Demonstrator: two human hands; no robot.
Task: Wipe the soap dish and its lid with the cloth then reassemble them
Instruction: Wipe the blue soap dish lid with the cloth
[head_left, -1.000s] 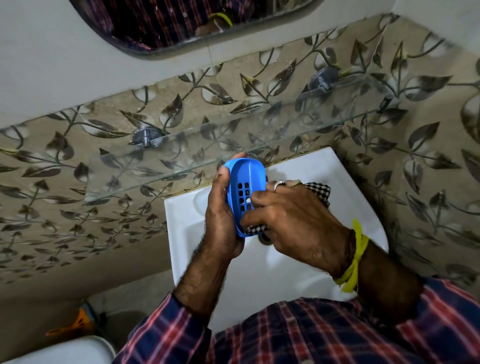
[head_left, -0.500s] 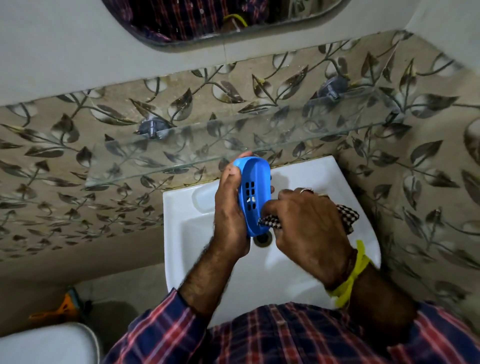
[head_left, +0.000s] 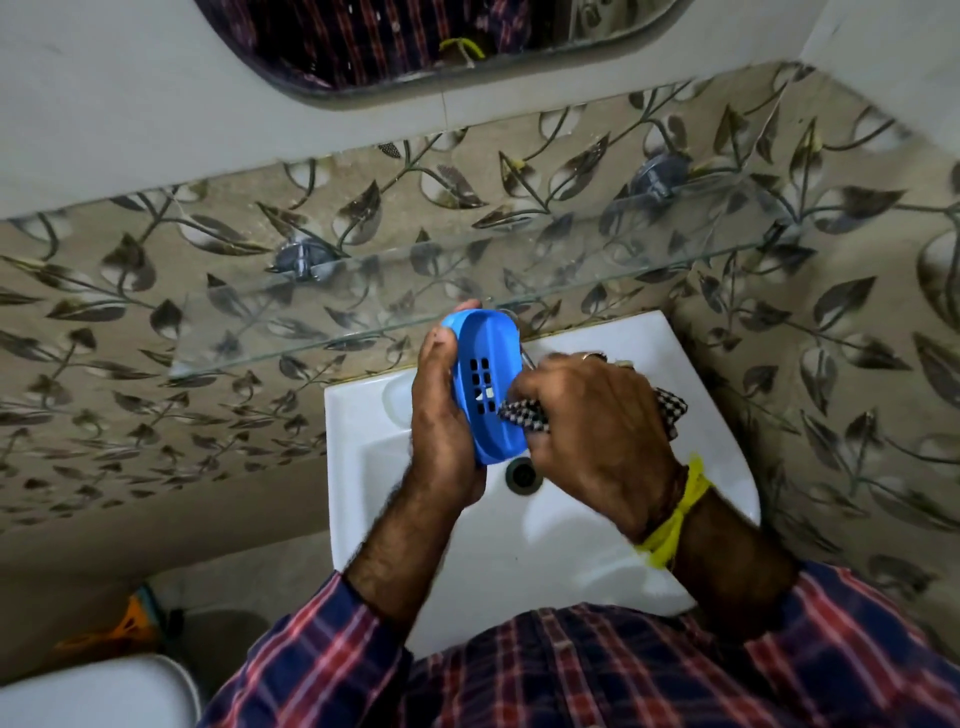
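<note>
Setting: small domestic bathroom. Evidence: white ceramic washbasin (head_left: 545, 561) with a drain hole (head_left: 523, 475), fixed against the wall; clear glass shelf (head_left: 467, 306) above it on two metal brackets (head_left: 301, 260); wall tiles (head_left: 130, 312) with a dark leaf-and-vine pattern on beige; lower edge of a round-cornered mirror (head_left: 415, 47) on the plain upper wall; rounded white ceramic fixture (head_left: 93, 691) at lower left, of uncertain kind; orange object (head_left: 130, 623) on the floor beside it, too blurred to identify.
</note>
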